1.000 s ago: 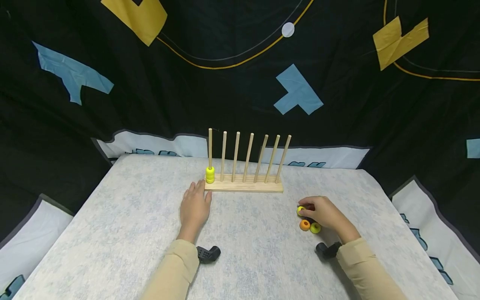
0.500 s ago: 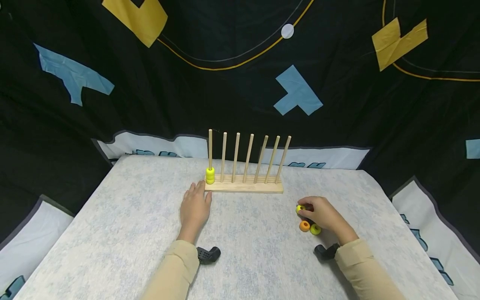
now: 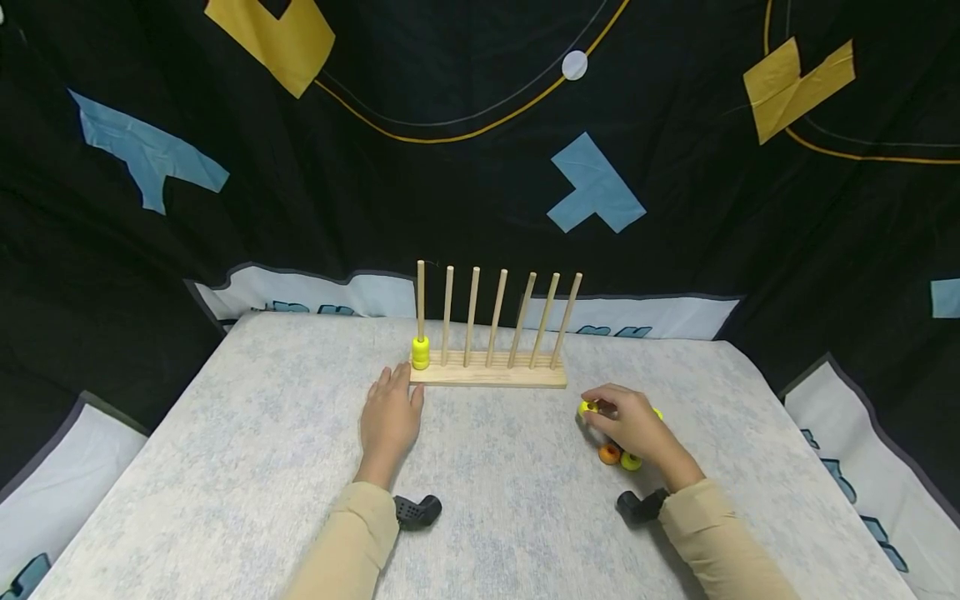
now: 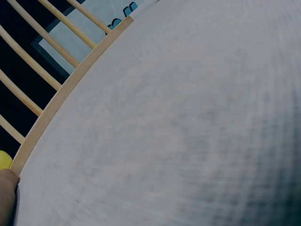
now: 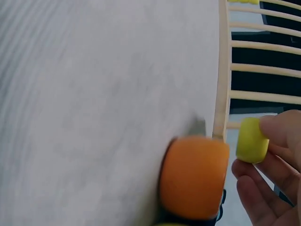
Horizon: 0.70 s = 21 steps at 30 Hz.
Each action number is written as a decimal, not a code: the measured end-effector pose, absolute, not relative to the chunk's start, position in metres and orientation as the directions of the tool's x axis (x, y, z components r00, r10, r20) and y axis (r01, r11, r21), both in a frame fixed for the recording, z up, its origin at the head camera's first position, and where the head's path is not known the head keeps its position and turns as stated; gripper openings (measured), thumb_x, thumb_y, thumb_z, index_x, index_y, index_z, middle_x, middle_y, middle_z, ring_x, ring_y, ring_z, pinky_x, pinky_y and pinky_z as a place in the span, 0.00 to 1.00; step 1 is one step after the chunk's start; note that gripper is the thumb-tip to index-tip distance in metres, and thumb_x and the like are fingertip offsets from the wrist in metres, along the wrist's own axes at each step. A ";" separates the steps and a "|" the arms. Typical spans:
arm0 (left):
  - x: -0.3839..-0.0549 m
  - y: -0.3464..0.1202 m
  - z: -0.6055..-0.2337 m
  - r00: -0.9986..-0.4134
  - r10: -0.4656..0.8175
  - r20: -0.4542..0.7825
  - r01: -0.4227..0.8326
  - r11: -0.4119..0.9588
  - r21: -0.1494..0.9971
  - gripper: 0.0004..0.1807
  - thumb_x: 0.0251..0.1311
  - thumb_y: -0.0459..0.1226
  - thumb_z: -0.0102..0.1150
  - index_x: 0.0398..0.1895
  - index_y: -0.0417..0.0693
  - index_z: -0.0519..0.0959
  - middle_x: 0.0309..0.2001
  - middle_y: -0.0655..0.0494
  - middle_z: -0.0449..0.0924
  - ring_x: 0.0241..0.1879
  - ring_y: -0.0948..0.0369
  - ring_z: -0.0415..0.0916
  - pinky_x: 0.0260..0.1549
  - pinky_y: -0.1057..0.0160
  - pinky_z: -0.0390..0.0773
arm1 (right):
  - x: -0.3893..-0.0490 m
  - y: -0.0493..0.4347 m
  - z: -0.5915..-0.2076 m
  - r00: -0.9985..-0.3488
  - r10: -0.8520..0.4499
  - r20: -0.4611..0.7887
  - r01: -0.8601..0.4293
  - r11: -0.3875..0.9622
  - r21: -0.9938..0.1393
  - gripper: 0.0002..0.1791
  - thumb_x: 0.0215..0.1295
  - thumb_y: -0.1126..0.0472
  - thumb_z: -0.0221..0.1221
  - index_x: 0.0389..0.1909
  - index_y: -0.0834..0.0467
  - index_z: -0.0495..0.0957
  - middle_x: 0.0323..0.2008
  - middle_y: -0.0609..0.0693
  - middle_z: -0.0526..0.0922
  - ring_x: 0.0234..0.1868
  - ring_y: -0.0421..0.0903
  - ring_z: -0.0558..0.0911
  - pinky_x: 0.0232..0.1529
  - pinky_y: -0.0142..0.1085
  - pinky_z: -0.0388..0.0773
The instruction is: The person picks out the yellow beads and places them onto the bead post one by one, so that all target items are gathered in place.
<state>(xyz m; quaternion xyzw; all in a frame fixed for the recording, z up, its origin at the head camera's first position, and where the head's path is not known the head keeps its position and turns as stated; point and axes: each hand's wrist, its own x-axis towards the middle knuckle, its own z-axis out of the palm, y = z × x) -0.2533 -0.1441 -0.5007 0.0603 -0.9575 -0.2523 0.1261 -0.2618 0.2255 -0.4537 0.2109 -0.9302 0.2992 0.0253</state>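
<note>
My right hand (image 3: 636, 427) pinches a yellow bead (image 3: 586, 407) between thumb and fingertips, lifted off the table; the right wrist view shows the same yellow bead (image 5: 252, 140) from the side. Just below that hand lie an orange bead (image 3: 609, 453) and a yellow-green bead (image 3: 631, 461). Another yellow bead (image 3: 657, 412) peeks out behind the hand, mostly hidden. My left hand (image 3: 390, 421) rests on the table, fingers extended, its fingertips at the left end of a wooden peg rack (image 3: 495, 378). Yellow beads (image 3: 421, 353) are stacked on the leftmost peg.
Several upright bare pegs (image 3: 498, 321) rise from the rack to the right of the bead stack. A pale mottled cloth covers the table (image 3: 510, 500). Behind it hangs a black curtain (image 3: 450, 200) with blue and gold patches.
My right hand has lifted the yellow bead and carried it a little left and away from me, uncovering another yellow bead behind it. The left hand has stayed in place.
</note>
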 end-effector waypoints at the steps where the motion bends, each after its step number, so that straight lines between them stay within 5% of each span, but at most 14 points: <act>1: -0.253 -0.144 -0.501 -0.961 -0.181 0.209 -0.054 0.865 0.499 0.31 0.75 0.47 0.47 0.74 0.39 0.61 0.74 0.44 0.63 0.77 0.44 0.53 0.77 0.46 0.51 | -0.262 0.224 -0.454 -0.908 -0.376 0.188 -0.414 0.727 -0.548 0.16 0.65 0.62 0.65 0.52 0.60 0.82 0.48 0.52 0.86 0.47 0.50 0.85 0.49 0.43 0.85; 21: -0.254 -0.144 -0.501 -0.960 -0.176 0.219 -0.049 0.873 0.484 0.31 0.75 0.46 0.47 0.74 0.38 0.61 0.73 0.42 0.64 0.76 0.43 0.54 0.77 0.45 0.52 | -0.263 0.177 -0.439 -0.877 -0.358 0.321 -0.481 0.658 -0.580 0.16 0.66 0.53 0.65 0.51 0.55 0.83 0.49 0.49 0.86 0.47 0.48 0.83 0.48 0.49 0.84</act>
